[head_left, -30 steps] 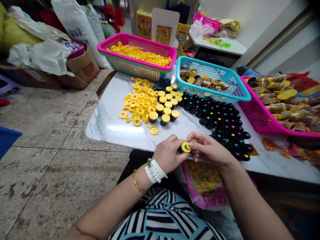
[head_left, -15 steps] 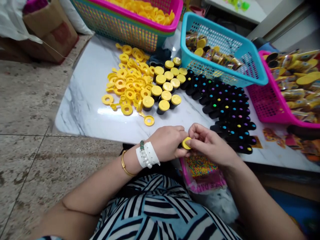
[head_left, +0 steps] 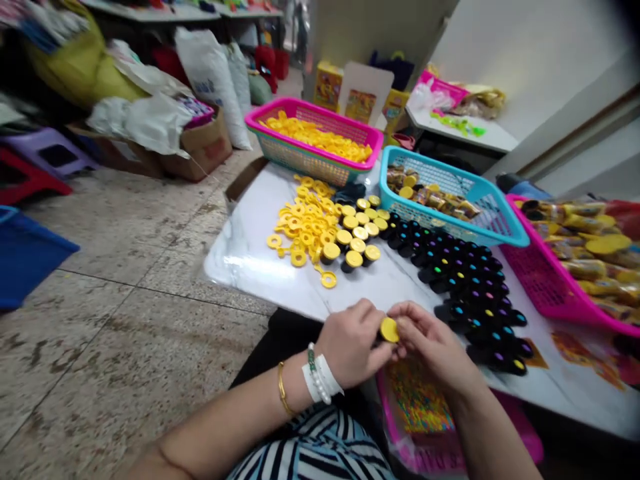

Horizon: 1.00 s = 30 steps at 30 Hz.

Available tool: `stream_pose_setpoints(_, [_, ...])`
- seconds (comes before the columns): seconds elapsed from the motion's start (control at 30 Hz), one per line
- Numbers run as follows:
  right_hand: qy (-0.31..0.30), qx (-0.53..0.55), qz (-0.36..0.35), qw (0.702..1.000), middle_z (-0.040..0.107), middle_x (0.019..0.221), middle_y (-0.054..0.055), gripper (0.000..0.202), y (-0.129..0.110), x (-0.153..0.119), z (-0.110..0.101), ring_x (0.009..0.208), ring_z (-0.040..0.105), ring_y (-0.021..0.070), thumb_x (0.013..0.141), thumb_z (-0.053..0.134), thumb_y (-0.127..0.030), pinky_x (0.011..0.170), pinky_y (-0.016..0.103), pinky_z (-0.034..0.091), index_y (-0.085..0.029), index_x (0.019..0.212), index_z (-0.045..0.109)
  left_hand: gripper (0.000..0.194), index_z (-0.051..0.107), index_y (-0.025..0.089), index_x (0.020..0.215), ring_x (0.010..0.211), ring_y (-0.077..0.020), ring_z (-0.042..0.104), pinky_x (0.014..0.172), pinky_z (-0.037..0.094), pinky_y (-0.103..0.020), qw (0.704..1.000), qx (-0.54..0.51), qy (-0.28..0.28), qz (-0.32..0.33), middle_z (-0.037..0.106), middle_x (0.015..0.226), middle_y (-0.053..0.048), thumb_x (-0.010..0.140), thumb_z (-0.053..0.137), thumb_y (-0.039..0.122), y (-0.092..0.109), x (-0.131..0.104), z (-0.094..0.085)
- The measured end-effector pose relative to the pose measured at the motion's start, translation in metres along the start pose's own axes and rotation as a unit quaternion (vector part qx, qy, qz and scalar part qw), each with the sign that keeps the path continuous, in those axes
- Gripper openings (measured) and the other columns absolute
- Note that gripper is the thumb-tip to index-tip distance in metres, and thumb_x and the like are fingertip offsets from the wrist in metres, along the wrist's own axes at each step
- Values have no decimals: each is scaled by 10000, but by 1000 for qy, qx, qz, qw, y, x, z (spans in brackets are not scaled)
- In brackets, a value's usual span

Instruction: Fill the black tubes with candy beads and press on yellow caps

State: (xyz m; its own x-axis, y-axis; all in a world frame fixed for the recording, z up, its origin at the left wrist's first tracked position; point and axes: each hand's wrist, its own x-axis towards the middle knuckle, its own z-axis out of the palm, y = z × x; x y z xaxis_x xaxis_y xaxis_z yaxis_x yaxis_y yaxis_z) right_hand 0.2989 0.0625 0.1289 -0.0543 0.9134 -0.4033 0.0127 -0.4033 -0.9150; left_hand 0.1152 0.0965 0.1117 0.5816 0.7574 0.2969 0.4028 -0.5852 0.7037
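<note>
Yellow cap [head_left: 389, 330] held by the near edge of the table [head_left: 295, 287]

Take the cap as the centre of the dial. Starting at the left, a pink-rimmed basket [head_left: 305, 148] heaped with yellow pieces stands at 11 o'clock. Nearer, between 10 and 11, loose yellow rings [head_left: 299, 257] lie in a spread pile. The left hand [head_left: 350, 343] is at 9 o'clock, its fingers closed round the cap and the dark body below it, which they mostly hide. At 11, just beyond the hands, a group of yellow-topped pots [head_left: 354, 261] stands upright.

The cap faces up, slightly tilted. It looks like light, stiff, smooth plastic, unlikely to break but perhaps slippery on top; the best hold is probably round the body just under the rim, leaving the top free for a thumb.

Small coloured beads [head_left: 423, 403] lie at 5 o'clock, lower than the table. The right hand [head_left: 433, 347], at 4, has its fingers half curled with the tips at the cap's right edge; whether they pinch it cannot be told. A blue basket [head_left: 450, 227] of wrapped goods sits at 1 o'clock, black tubes [head_left: 470, 297] with coloured dots are packed at 2, and a full pink basket [head_left: 530, 267] is past them.
</note>
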Motion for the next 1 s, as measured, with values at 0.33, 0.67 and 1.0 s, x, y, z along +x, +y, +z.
stream_pose_setpoints(0.33, [139,-307,-207,918,603,704,29,239,1,9,38,614,576,167,908,562,-421,579,285,472,-205,821,616,196,685,174,958,593,-105,544,662,482,-251,931,201,272,-137,641,854,-22,831,626,311,-81,-18,-123])
stream_pose_setpoints(0.67, [200,-600,-269,727,642,897,76,262,-17,67,108,713,638,209,884,600,-432,530,277,409,-197,986,657,383,653,165,1123,700,-175,569,742,504,-320,902,291,292,-127,623,878,-54,809,674,383,-111,-19,-121])
stream_pose_setpoints(1.0, [226,-511,-253,790,602,745,21,120,12,-9,36,617,586,158,922,456,-153,578,275,394,-189,895,568,251,609,203,1107,699,-125,599,687,529,-255,995,-19,95,24,631,896,-33,884,511,146,-1,39,-22])
